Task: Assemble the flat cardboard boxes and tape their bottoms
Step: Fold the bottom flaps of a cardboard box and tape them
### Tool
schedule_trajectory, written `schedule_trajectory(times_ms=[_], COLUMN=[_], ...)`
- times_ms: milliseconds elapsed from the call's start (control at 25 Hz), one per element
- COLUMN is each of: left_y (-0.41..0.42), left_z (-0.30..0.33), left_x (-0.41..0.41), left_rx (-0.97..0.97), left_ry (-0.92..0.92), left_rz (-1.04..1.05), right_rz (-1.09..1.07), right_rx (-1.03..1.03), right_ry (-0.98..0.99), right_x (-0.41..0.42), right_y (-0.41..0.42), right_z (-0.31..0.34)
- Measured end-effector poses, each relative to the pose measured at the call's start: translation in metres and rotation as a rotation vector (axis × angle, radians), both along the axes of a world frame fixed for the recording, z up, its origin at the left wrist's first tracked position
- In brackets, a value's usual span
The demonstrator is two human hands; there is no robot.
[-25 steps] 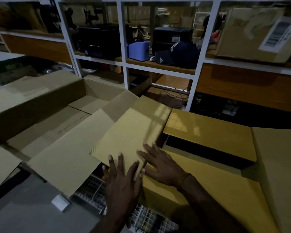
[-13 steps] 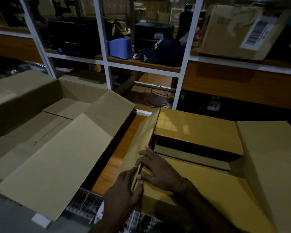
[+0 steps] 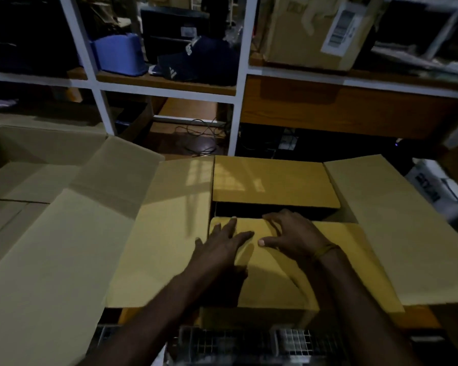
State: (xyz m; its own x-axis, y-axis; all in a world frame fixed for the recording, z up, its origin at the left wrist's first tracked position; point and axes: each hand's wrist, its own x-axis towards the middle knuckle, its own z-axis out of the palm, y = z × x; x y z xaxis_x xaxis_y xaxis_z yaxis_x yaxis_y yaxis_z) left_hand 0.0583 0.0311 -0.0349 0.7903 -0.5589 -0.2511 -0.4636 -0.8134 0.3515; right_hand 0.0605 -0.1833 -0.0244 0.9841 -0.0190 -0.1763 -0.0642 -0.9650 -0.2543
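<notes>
Item: cardboard box [image 3: 275, 262], centre of the frame, erected and standing with its flapped end up, on what looks like a wooden table [image 3: 418, 317] edged by a wire rack [image 3: 249, 342] at the bottom of the frame.

Flaps: near flap [image 3: 288, 270] folded down flat; far flap [image 3: 273, 180] folded in, a dark gap open between the two. Left flap [image 3: 167, 228] and right flap [image 3: 397, 228] both spread outward, not yet folded.

Hands: left hand [image 3: 220, 249] lies flat on the near flap close to its left edge, fingers straight, pressing. Right hand [image 3: 294, 233] rests beside it with fingers spread and a little bent, tips at the flap's far edge; it presses and grasps nothing.

Second box [image 3: 50, 233]: left of the frame, opened out with flaps splayed; whether its bottom is taped I cannot tell.

Tape: no roll or dispenser seen anywhere.

Progress, by my judgement: early to middle for this box. Shape formed, two flaps in. Left to do: fold the two side flaps over, close the seam, tape it.

Background: white shelving [image 3: 238, 83] with stored goods, upper frame.
</notes>
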Motion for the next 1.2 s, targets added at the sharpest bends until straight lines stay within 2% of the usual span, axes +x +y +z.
schedule_trajectory(times_ms=[120, 240, 320, 400, 680, 760, 840, 960, 1080, 1200], left_y=[-0.010, -0.014, -0.014, -0.014, -0.010, -0.002, 0.007, 0.018, 0.023, 0.022], left_z=[0.018, 0.037, 0.047, 0.060, 0.112, 0.116, 0.122, 0.129, 0.125, 0.101], left_x=[0.011, 0.003, -0.008, -0.019, -0.107, -0.147, -0.187, -0.230, -0.253, -0.258], left_rx=[0.020, 0.060, 0.008, -0.058, -0.338, -0.388, -0.358, -0.117, -0.001, 0.065], left_ry=[-0.005, -0.282, -0.486, -0.607, -0.608, -0.612, -0.632, -0.531, -0.302, -0.149], left_rz=[-0.031, -0.022, 0.015, 0.042, 0.176, 0.201, 0.244, 0.273, 0.179, 0.030], right_rz=[-0.016, -0.013, -0.009, -0.006, 0.023, 0.061, 0.121, 0.132, 0.089, 0.080], right_rx=[0.001, -0.058, -0.080, -0.099, -0.126, -0.059, 0.084, 0.181, 0.135, 0.156], right_ry=[-0.185, -0.344, -0.435, -0.530, -0.907, -0.955, -0.960, -0.910, -0.686, -0.446], right_x=[-0.016, -0.036, -0.051, -0.070, -0.158, -0.187, -0.217, -0.263, -0.302, -0.319], right_y=[0.006, 0.011, 0.014, 0.018, 0.022, 0.017, 0.014, 0.018, 0.021, 0.015], right_z=[0.019, 0.038, 0.048, 0.054, 0.074, 0.076, 0.075, 0.072, 0.065, 0.052])
